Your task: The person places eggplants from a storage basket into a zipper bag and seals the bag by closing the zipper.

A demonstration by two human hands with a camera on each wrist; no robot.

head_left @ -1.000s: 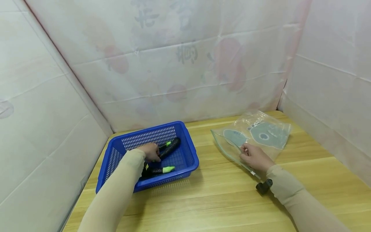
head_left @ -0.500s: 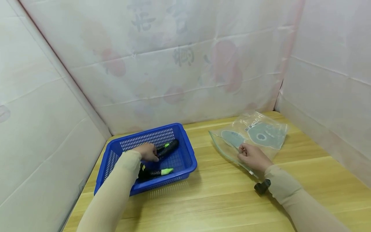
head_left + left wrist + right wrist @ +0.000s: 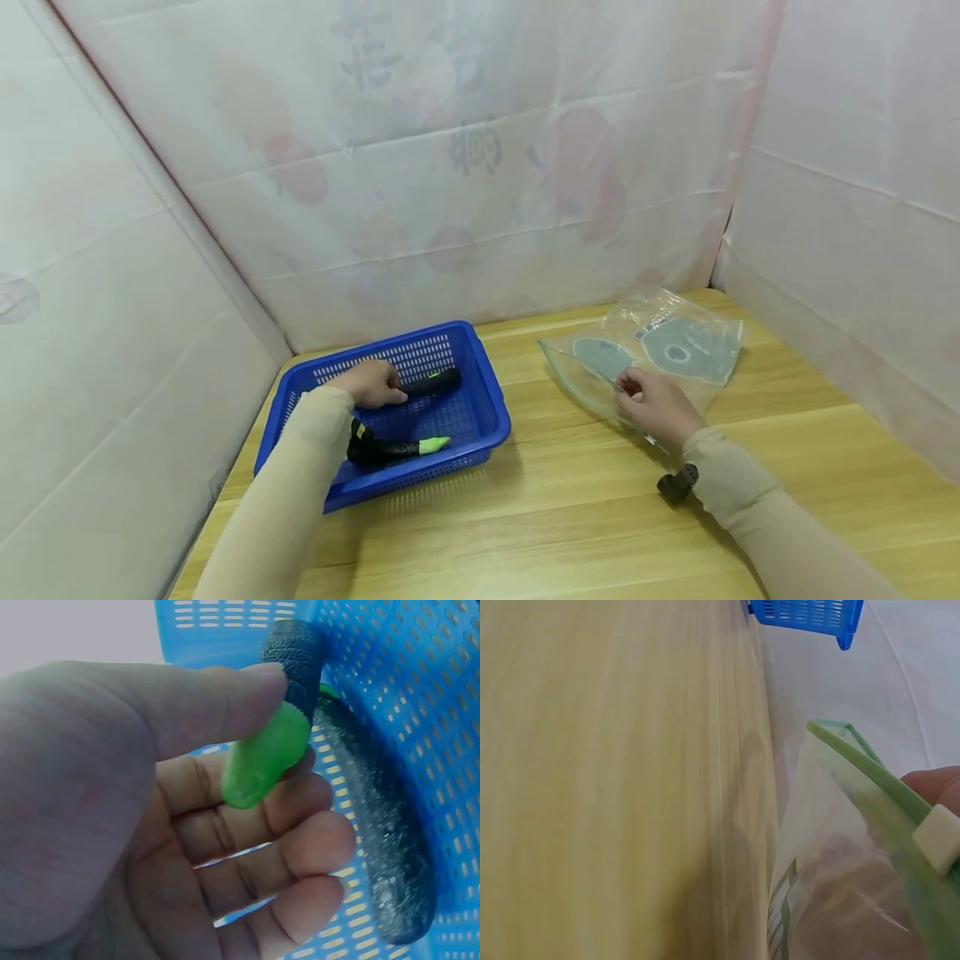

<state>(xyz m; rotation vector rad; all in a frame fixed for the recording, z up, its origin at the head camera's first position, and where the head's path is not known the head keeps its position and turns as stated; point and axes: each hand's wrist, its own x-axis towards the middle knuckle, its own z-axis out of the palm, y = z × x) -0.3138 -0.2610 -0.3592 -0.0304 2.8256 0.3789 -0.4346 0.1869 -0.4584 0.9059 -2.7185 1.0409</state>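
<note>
One blue basket [image 3: 497, 398], one clear bag [image 3: 678, 346], one table [image 3: 570, 517] — and apparently three dark vegetables [image 3: 386, 452], some partly hidden.

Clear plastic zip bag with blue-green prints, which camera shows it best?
The head view: nearly the whole clear plastic zip bag shows, prints included, though the right hand covers part. The right wrist view shows just part, close up, including green edge and white slider; the left wrist view, none.

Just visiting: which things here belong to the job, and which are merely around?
Likely job: left hand, pinching a green-ended vegetable; similar vegetables; blue basket; clear bag, held by right hand.
Likely just around: table; printed sheets.
</note>
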